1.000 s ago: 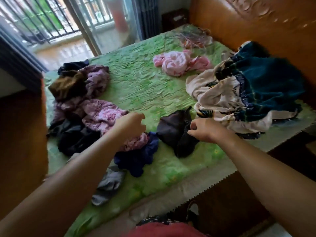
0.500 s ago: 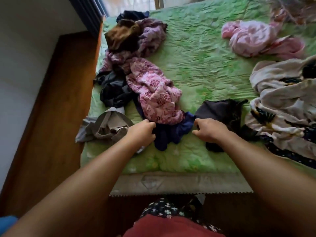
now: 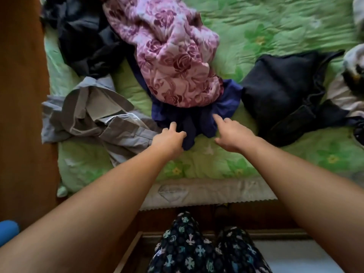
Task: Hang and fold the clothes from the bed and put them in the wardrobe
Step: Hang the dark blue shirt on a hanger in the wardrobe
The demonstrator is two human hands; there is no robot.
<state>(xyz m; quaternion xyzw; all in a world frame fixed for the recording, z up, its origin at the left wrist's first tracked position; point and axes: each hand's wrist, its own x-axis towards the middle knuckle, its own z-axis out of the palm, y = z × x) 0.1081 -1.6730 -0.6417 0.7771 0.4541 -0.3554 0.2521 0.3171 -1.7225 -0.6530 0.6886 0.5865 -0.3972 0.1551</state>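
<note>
Your left hand (image 3: 169,139) sits at the near left edge of the navy blue garment (image 3: 226,107). Its fingers (image 3: 173,125) are half curled, with the forefinger reaching onto the cloth and the thumb against a hanging fold. I cannot tell whether the fold is actually pinched. Your right hand (image 3: 235,137) is at the garment's near right edge. Its forefinger (image 3: 217,118) is straight and its tip touches the navy cloth, while the other fingers are loosely bent and hold nothing.

The navy garment lies crumpled on the green floral bedspread (image 3: 275,26), near the bed's front edge. A pink rose-patterned garment (image 3: 173,56) lies on its far part and covers it there. A grey garment (image 3: 94,115) lies just left of it, and your left hand is between the two. A black garment (image 3: 285,85) lies just to its right. Beyond it to the left is a dark heap of clothes (image 3: 86,36).
</note>
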